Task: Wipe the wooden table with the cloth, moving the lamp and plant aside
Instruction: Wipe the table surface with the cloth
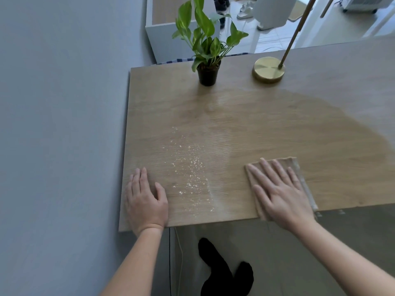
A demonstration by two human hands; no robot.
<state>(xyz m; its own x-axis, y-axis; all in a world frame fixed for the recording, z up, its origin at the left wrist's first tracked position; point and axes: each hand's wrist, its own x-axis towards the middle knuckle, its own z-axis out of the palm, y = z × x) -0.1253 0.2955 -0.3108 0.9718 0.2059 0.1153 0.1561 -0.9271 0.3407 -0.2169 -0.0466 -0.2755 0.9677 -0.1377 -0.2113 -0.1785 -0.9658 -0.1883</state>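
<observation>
cloth (pixel 299 167) folded, beige, flat under right hand (pixel 280 193).

Home interior, potted plant (pixel 206 50), brass lamp (pixel 268 69), shoes (pixel 244 10) on tiled floor (pixel 267 41)

Matt wood-grain table (pixel 267 129), brushed brass lamp base (pixel 268 69), woven beige cloth (pixel 299 174)

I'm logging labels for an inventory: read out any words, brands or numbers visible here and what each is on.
None can be read. The black plant pot, brass lamp base, cloth and wooden table show no print; the white appliance far behind is too blurred to tell.
</observation>
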